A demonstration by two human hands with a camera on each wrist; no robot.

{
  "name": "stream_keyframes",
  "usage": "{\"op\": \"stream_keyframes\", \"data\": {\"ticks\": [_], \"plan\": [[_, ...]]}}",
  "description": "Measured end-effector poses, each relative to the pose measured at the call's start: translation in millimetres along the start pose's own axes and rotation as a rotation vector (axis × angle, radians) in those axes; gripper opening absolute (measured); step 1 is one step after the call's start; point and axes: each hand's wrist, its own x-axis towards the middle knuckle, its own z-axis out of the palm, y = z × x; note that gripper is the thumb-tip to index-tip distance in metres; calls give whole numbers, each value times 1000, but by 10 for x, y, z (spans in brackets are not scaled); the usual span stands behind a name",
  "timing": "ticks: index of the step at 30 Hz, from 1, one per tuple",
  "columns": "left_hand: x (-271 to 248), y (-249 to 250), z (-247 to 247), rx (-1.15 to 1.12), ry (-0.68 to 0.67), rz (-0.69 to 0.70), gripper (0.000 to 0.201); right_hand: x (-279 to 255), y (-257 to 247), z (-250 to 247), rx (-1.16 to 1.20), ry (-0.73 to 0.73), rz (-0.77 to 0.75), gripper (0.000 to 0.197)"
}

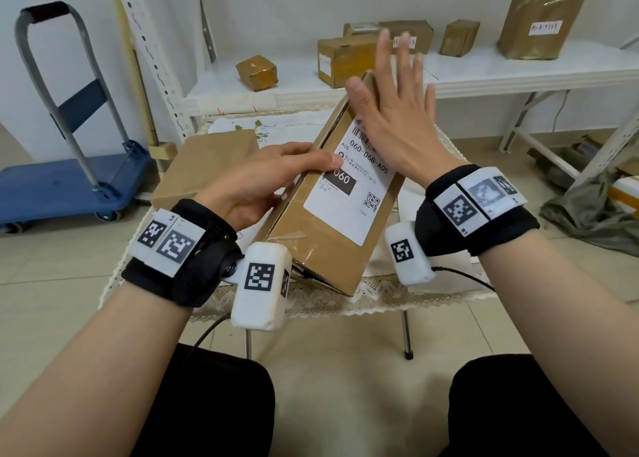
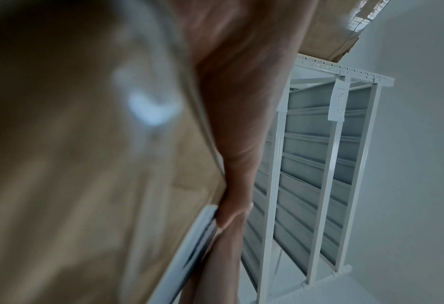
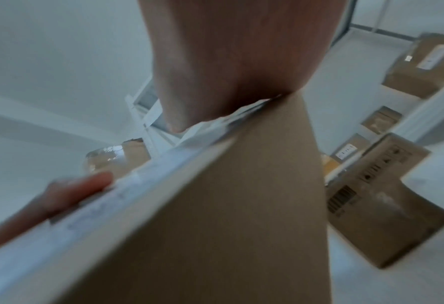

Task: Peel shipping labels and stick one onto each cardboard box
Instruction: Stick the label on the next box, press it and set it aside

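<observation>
A long brown cardboard box [image 1: 332, 194] is standing tilted, its far end raised, over a small cloth-covered table [image 1: 397, 285]. A white shipping label [image 1: 349, 194] with a barcode, "060-06B-A05" and a QR code is lying on its upper face. The left hand [image 1: 262, 180] is gripping the box's left edge, thumb lying across the label's left margin. The right hand [image 1: 397, 111] is spreading its fingers wide and straight, palm pressing the label's far end. A second box [image 1: 204, 166] is sitting flat just left of it.
</observation>
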Motion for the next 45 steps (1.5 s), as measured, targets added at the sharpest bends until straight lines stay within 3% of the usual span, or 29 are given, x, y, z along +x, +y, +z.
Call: {"op": "stream_keyframes", "data": {"ticks": [2,5,10,12,14,16,18,20,22,24,27,30,32,38,42,45], "plan": [[-4,6,-37,-39,21,-7,46,-21,43,-21,146,34,114,82],[-7,21,-83,-166,125,13,14,-47,155,56,381,23,216,92],[31,25,-66,-296,223,85,13,-108,166,152,759,-186,440,107],[54,25,-54,-279,197,92,19,-147,120,147,861,-246,457,92],[79,27,-62,-229,160,84,30,-175,94,116,913,-272,448,57],[97,33,-100,-186,166,61,69,-190,90,81,914,-266,470,51],[106,57,-135,-72,238,83,108,-193,87,93,873,-257,505,74],[54,137,-113,152,326,134,103,-197,67,120,782,-233,495,101],[12,189,-48,434,358,228,96,-213,24,127,719,-209,467,107],[72,140,33,667,336,329,96,-243,-48,113,704,-192,454,98],[188,5,147,832,314,363,87,-263,-142,75,714,-191,424,83],[210,-7,215,881,342,372,81,-237,-183,78,695,-155,396,110],[227,5,206,885,364,369,79,-226,-180,73,705,-129,380,111],[275,-4,78,824,397,304,79,-260,-163,15,756,-103,368,86],[271,-10,9,756,447,293,81,-281,-182,-44,770,-92,402,88],[207,9,18,738,473,370,80,-304,-196,-80,756,-79,401,55]]}}
